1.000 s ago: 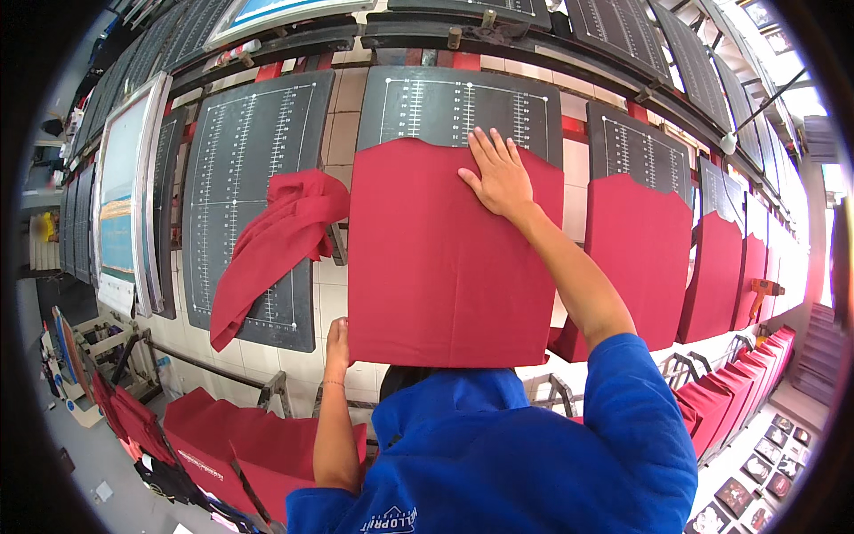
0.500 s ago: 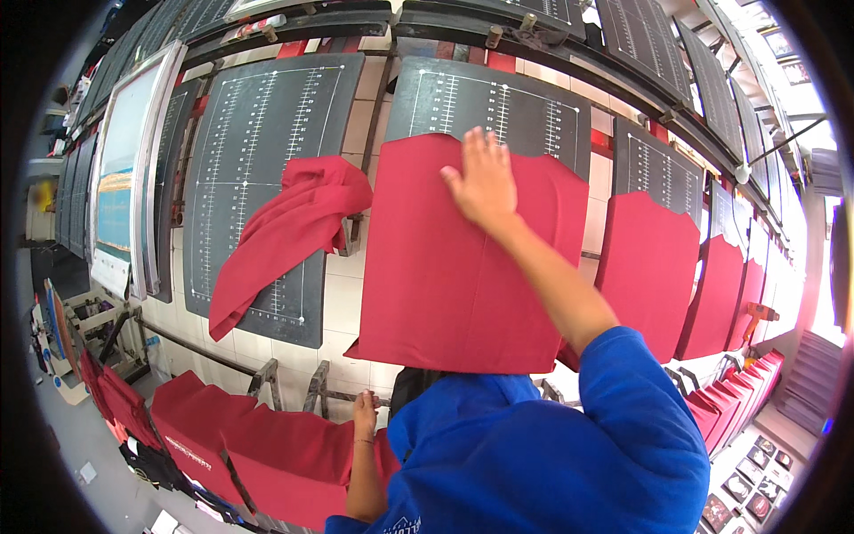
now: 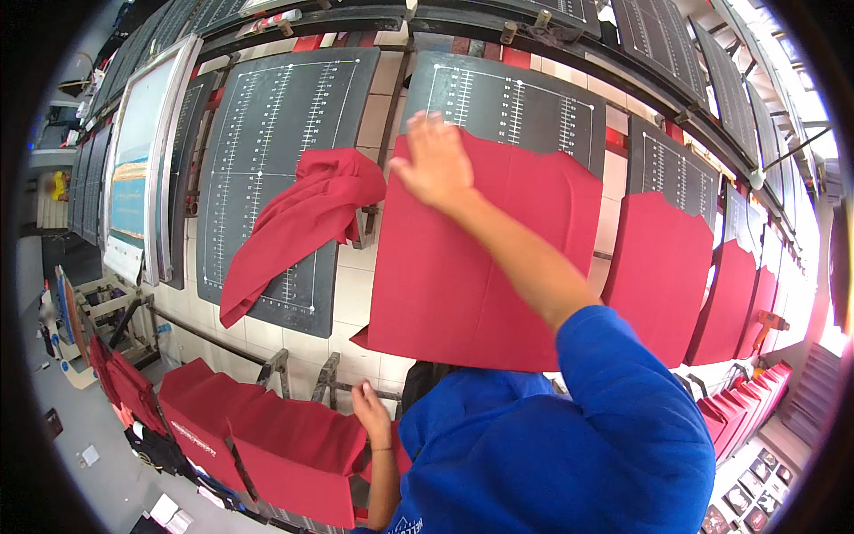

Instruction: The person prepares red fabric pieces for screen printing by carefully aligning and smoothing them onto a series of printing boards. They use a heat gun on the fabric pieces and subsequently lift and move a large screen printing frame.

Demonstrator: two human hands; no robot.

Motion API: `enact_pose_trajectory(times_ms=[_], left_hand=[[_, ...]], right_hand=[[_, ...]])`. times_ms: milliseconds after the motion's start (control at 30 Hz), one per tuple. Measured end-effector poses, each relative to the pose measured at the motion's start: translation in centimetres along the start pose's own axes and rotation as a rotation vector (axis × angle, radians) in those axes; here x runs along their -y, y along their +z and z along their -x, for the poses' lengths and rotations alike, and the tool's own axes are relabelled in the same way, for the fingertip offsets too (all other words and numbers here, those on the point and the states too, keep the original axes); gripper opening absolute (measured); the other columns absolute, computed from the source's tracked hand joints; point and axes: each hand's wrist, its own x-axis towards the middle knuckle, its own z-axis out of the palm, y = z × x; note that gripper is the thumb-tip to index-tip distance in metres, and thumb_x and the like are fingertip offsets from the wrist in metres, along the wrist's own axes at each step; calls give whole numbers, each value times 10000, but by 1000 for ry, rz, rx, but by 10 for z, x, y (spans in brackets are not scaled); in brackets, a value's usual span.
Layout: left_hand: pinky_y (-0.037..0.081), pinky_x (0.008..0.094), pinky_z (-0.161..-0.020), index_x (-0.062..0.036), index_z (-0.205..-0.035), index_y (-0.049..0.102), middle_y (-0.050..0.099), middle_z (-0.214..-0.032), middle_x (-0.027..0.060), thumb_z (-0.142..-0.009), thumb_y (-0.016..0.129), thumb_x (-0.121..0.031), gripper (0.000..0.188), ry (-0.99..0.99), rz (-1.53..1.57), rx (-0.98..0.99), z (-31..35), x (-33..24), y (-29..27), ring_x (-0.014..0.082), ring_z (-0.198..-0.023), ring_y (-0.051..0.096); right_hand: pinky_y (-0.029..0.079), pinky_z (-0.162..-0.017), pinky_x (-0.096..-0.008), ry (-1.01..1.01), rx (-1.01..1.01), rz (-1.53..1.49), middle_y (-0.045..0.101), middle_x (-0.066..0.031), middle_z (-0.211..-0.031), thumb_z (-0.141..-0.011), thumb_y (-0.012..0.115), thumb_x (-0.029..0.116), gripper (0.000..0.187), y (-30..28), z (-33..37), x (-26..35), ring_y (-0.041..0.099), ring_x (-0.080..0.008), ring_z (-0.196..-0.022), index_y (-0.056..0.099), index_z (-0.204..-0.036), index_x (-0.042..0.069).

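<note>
A red fabric piece (image 3: 480,294) lies spread over a dark board with white ruled scales (image 3: 534,98), its far end bare. On the cloth's upper left part rests my right hand (image 3: 436,165), palm down with fingers stretched. My left hand (image 3: 369,411) hangs low beside my body, near a metal bracket (image 3: 326,378), its fingers loosely extended and holding nothing. To the left, a crumpled red cloth (image 3: 307,218) lies bunched across a second ruled board (image 3: 236,142).
More boards carry red fabric on the right (image 3: 663,267), where an orange heat gun (image 3: 769,327) stands. A framed screen (image 3: 147,160) leans at the left. Behind my left arm, red cloths (image 3: 285,436) cover another row. Metal rails (image 3: 356,22) run along the far side.
My right hand has slid leftward across the spread cloth to its upper left edge. My left hand's fingers have loosened and straightened. The whole view has shifted slightly.
</note>
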Motion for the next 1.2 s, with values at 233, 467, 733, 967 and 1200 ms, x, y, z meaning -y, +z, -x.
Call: enact_pose_trajectory(times_ms=[233,467,733,967,1200], left_hand=[[199,561,-1211,82,-1478,384,324,-1574,296,-1062,444,-336,593,585,-257,-8,-36,-140,39,474,-1468,285],[105,575,-1242,61,-1551,295,278,-1628,245,-980,562,-375,767,922,-653,241,-77,-218,99,429,-1530,194],[135,545,-1247,32,-1556,310,290,-1638,200,-1021,481,-434,729,1068,-614,34,-187,-358,199,365,-1537,217],[164,550,-1239,76,-1525,336,306,-1617,241,-1012,507,-392,715,1221,-623,152,-120,-353,219,403,-1519,245],[249,522,-1216,-32,-1513,413,367,-1608,152,-959,555,-493,735,1566,-649,879,35,-240,180,318,-1487,341]], right_hand=[[205,-1239,-517,-476,340,-155,390,-168,-1593,-910,557,595,839,12,174,94,329,-341,-1496,410,-1525,44],[213,-1234,-512,449,-72,233,316,-218,-1620,-1028,485,452,718,-102,144,-177,282,-389,-1504,336,-1538,-30],[298,-1200,-501,-91,450,40,417,-95,-1588,-935,531,615,788,-99,369,-20,394,-288,-1457,433,-1524,101],[206,-1241,-521,205,20,136,333,-181,-1617,-996,490,504,750,-112,191,-164,265,-362,-1515,357,-1535,0],[236,-1217,-551,412,-179,166,342,-155,-1619,-1016,492,477,686,-96,179,-181,271,-367,-1509,400,-1527,29]])
